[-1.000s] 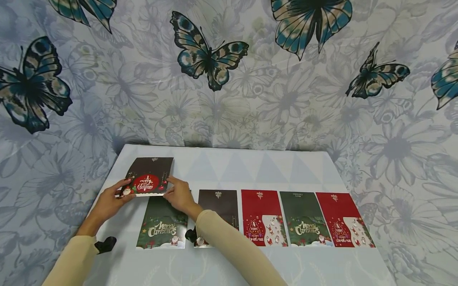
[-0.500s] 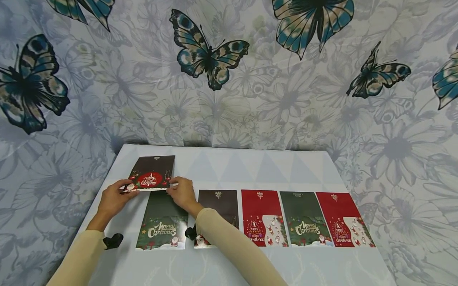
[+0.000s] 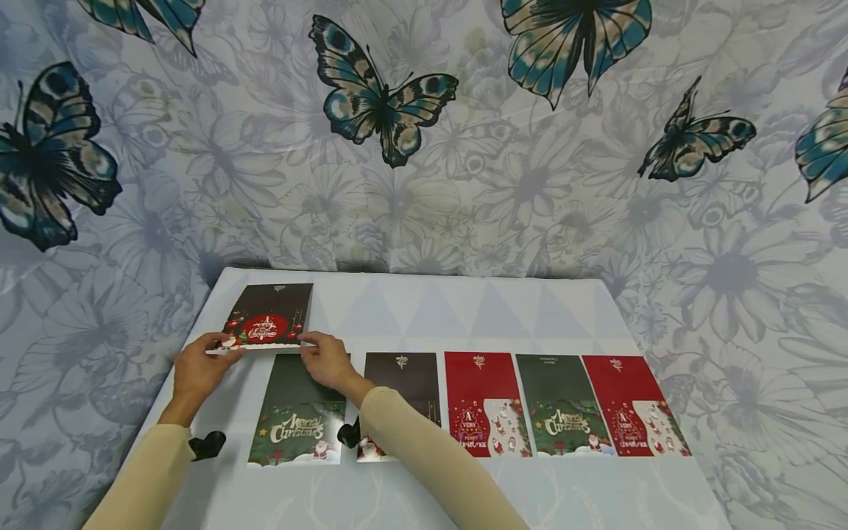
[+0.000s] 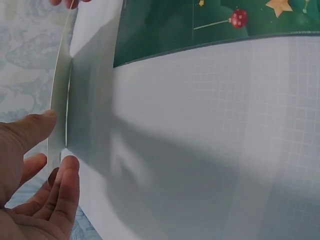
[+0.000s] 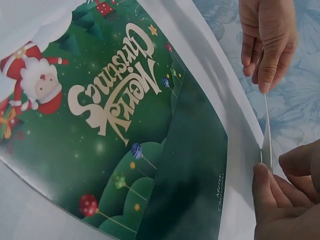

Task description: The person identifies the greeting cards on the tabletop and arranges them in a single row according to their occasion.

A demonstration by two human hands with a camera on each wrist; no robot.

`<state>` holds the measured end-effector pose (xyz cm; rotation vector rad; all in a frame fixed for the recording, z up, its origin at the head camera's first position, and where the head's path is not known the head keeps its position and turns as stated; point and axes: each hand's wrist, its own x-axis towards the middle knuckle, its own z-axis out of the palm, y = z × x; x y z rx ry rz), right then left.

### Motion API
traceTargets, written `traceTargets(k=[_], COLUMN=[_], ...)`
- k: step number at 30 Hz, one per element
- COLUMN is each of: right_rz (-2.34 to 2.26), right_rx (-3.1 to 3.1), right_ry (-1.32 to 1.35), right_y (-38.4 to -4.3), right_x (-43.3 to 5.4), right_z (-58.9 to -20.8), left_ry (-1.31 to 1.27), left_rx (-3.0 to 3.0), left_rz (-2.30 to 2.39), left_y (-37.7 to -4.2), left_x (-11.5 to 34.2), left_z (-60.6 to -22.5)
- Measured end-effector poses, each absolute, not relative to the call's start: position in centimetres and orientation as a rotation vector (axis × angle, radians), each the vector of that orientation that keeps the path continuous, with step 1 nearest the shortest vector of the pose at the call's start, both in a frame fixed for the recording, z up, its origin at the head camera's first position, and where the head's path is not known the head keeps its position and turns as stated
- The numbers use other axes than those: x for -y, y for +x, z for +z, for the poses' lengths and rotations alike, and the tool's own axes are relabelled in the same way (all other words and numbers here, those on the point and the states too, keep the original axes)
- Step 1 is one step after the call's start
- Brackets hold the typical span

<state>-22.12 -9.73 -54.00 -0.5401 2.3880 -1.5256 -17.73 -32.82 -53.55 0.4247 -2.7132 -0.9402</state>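
Two hands point(image 3: 200, 372) point(image 3: 327, 362) pinch dark card point(image 3: 273, 302) by near edge; tabletop point(image 3: 457, 313) stretches rightward.

Leftmost green card point(image 3: 296, 419), upper right corner hidden in my head view by the right hand point(image 3: 327, 361), dark card point(image 3: 407, 377) just right of it, lower part partly behind the right sleeve point(image 3: 430, 464), top lettering point(image 3: 401, 361) too small to read.

Room behind flat card row point(image 3: 480, 379); held card point(image 3: 274, 303) blocks far left.
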Motion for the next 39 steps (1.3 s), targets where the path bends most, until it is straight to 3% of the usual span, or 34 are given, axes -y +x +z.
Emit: traceTargets(k=[25, 39], right_rz=[-1.519, -1.499], right_rx=[-2.293, -2.291], right_ry=[-0.666, -0.686], right_y=[-22.3, -22.3], right_x=[9.5, 9.0], right_z=[-53.6, -54.0], left_ry=[0.772, 0.799], left_rx=[2.628, 2.657], left_rz=[-1.159, -1.177], left_y=[-18.6, -18.9], left_x=[34.1, 34.0], left_z=[-53.4, -54.1])
